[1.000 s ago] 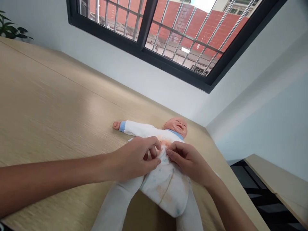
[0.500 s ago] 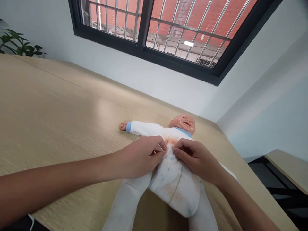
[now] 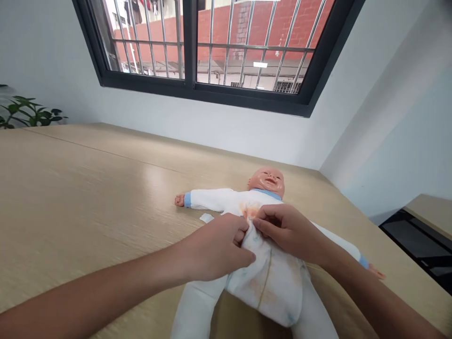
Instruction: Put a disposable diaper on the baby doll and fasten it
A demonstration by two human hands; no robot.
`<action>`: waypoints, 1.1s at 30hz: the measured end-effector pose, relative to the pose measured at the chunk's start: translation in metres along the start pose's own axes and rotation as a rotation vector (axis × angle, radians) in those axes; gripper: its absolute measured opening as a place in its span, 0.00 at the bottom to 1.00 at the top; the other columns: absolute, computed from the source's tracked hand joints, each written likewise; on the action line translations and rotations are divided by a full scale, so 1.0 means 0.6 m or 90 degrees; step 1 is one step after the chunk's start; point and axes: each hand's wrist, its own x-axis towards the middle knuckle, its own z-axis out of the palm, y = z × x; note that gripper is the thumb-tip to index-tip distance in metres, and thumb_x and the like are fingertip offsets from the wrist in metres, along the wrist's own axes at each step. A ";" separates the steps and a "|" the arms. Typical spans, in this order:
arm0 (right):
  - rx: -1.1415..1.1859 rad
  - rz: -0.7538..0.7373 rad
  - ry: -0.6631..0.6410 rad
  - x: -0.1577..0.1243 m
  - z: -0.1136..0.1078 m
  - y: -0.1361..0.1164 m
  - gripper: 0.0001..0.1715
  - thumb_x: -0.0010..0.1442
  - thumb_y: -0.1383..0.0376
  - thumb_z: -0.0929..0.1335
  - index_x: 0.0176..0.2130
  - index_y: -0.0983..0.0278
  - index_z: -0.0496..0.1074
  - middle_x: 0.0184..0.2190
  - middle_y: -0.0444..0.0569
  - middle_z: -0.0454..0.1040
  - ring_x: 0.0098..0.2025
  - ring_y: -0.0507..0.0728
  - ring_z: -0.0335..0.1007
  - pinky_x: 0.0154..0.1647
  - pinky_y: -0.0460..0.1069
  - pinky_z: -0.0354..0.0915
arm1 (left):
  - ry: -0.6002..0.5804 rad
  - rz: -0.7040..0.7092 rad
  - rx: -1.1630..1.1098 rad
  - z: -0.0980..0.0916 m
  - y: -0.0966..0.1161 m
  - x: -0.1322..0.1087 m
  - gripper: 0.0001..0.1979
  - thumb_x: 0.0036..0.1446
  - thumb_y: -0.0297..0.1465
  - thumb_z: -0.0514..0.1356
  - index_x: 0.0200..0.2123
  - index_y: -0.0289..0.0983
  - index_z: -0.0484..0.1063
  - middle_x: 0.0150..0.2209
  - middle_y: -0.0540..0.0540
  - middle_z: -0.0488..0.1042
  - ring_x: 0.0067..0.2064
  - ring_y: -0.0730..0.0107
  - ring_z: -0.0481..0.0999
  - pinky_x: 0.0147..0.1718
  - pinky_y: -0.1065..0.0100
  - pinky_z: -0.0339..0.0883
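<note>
A baby doll [image 3: 267, 181] in a white suit with blue collar and cuffs lies on its back on the table. A white diaper [image 3: 271, 282] with a yellow centre line and faint prints covers its lower body. My left hand [image 3: 226, 245] has its fingers curled at the diaper's top edge, the thumb stretched over the front. Opposite it, my right hand [image 3: 282, 230] pinches the same edge between thumb and fingers. Orange-brown stains mark the suit just above. Beside my left wrist a small white tab [image 3: 206, 217] sticks out. My hands hide the diaper's sides.
The light wooden table [image 3: 106, 188] reaches back to a white wall below a barred window [image 3: 197, 87]. A green plant [image 3: 31, 113] stands at the far left. Right of the table is a lower piece of furniture [image 3: 416, 245] with a dark front.
The view has tilted and shifted. My left thumb has moved off its fingertips, down over the diaper's front. My right hand keeps its pinch. The white tab and the doll's other hand now show.
</note>
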 end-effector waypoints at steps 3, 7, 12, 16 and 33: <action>0.033 -0.004 0.043 -0.002 -0.012 -0.001 0.20 0.65 0.58 0.63 0.24 0.63 0.65 0.21 0.43 0.64 0.23 0.50 0.54 0.23 0.47 0.51 | -0.033 -0.003 -0.058 0.003 -0.013 0.012 0.06 0.46 0.28 0.61 0.28 0.37 0.64 0.26 0.51 0.64 0.28 0.71 0.64 0.26 0.71 0.54; 0.016 -0.012 0.126 -0.005 -0.030 -0.001 0.18 0.64 0.58 0.64 0.25 0.63 0.67 0.22 0.44 0.67 0.24 0.51 0.57 0.22 0.47 0.52 | -0.123 -0.004 -0.245 0.004 -0.011 0.019 0.07 0.42 0.24 0.57 0.29 0.36 0.66 0.27 0.52 0.65 0.29 0.73 0.66 0.27 0.73 0.55; -0.050 -0.024 0.078 -0.003 -0.032 0.003 0.10 0.63 0.59 0.66 0.36 0.60 0.75 0.33 0.44 0.73 0.28 0.51 0.63 0.26 0.47 0.57 | -0.093 -0.031 -0.203 -0.013 -0.004 0.023 0.16 0.43 0.23 0.54 0.38 0.33 0.73 0.30 0.50 0.71 0.32 0.74 0.70 0.28 0.75 0.63; -0.052 0.011 0.106 -0.002 -0.031 0.006 0.11 0.62 0.61 0.65 0.30 0.61 0.72 0.25 0.42 0.70 0.25 0.50 0.60 0.24 0.46 0.56 | 0.110 0.006 -0.041 -0.028 0.005 0.031 0.08 0.52 0.30 0.58 0.36 0.35 0.70 0.32 0.47 0.76 0.33 0.66 0.76 0.31 0.68 0.72; 0.074 0.061 0.332 -0.002 -0.061 -0.008 0.19 0.61 0.62 0.65 0.21 0.65 0.64 0.19 0.42 0.66 0.22 0.49 0.56 0.23 0.46 0.52 | -0.026 -0.010 -0.149 -0.030 -0.014 0.109 0.17 0.48 0.34 0.66 0.25 0.36 0.59 0.24 0.53 0.60 0.24 0.77 0.58 0.24 0.74 0.50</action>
